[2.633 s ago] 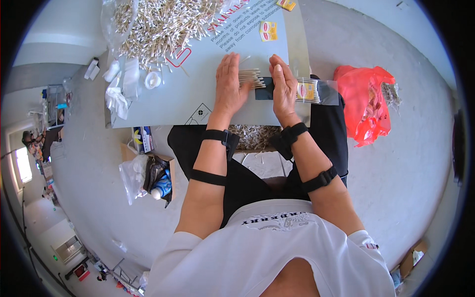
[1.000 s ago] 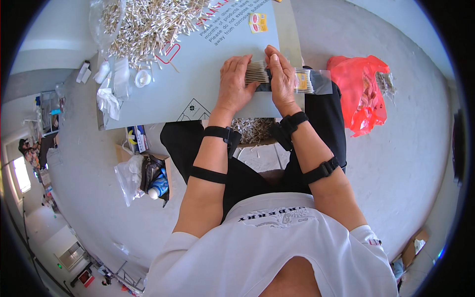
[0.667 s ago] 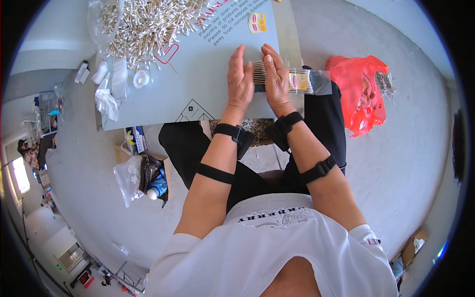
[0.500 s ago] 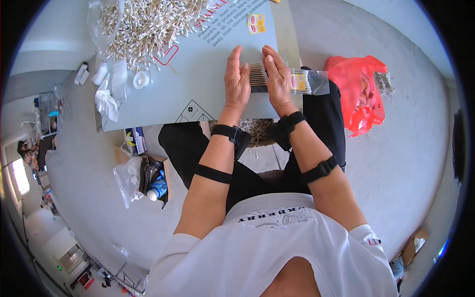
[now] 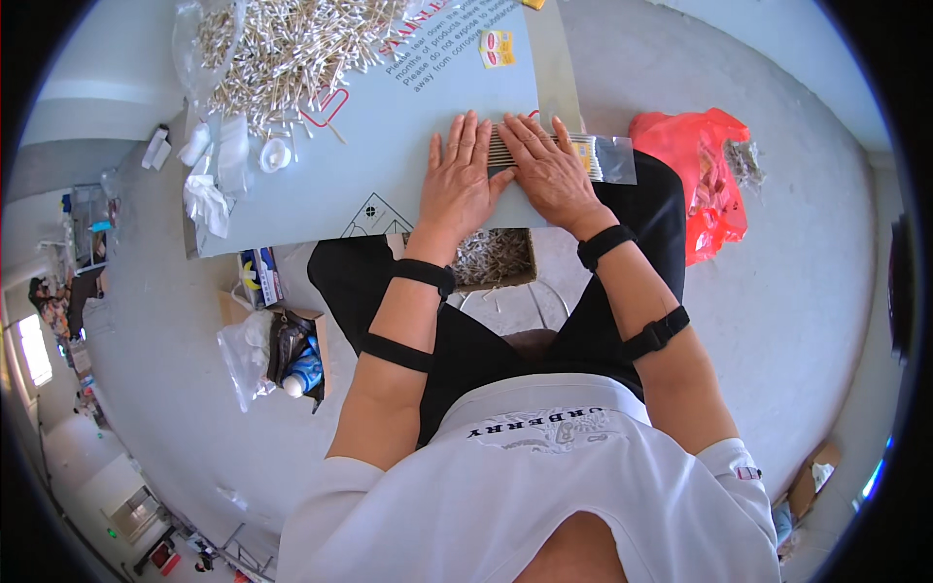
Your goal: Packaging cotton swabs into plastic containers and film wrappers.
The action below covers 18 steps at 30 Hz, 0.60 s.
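Note:
A clear plastic packet [image 5: 614, 160] holds a row of cotton swabs [image 5: 501, 151] and a small yellow-and-white label, near the table's front right edge. My right hand [image 5: 552, 175] lies palm down across the packet, fingers stretched out, hiding its middle. Flat and with fingers extended, my left hand [image 5: 459, 187] rests at the packet's left end, its thumb reaching toward the right hand. Neither hand grips anything. On the light grey table [image 5: 340, 185] a big heap of loose cotton swabs [image 5: 282, 63] lies at the far left, partly in a clear bag.
Yellow labels [image 5: 497, 49] lie beyond my hands. A round white container [image 5: 276, 155] and crumpled white plastic [image 5: 207, 204] sit at the table's left. Below the front edge stands a box of swabs [image 5: 496, 260]. A red bag [image 5: 695, 175] is on the floor at right, an open carton [image 5: 321, 355] at left.
Both hands turned from upright, palms facing each other at the packet, to palm down and flat. The right hand now covers the packet's middle. The view shifted slightly.

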Tool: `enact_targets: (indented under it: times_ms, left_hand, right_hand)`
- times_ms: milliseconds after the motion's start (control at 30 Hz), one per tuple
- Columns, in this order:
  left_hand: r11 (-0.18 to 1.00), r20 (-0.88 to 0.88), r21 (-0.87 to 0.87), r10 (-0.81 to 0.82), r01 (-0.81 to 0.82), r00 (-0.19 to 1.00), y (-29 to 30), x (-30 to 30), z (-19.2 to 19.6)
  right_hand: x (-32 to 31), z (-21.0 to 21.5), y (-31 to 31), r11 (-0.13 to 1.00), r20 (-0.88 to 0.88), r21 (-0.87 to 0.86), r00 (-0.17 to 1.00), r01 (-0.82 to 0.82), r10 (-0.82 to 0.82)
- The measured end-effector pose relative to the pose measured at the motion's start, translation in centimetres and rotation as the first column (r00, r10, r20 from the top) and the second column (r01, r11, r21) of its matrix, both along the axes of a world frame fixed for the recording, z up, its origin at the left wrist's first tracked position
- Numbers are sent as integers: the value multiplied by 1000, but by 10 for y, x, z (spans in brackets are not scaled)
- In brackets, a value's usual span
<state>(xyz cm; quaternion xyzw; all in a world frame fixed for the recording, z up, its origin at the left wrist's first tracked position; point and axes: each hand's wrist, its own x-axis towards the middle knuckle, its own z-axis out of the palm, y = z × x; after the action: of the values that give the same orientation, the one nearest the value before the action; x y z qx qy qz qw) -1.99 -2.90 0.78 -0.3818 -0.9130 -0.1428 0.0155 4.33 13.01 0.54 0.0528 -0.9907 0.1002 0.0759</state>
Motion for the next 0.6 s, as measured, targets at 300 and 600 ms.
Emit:
enact_targets:
  times_ms: [300,600]
  left_hand:
    - [1000,7,21,8,-8,1000,1,2,-5]
    - [1000,49,-12,12,-11,999,-1,1,-4]
  right_hand:
    - [2,-1,4,999,16,-22,1000,-24,24]
    - [39,0,32,949,-39,-126,955,289,-295]
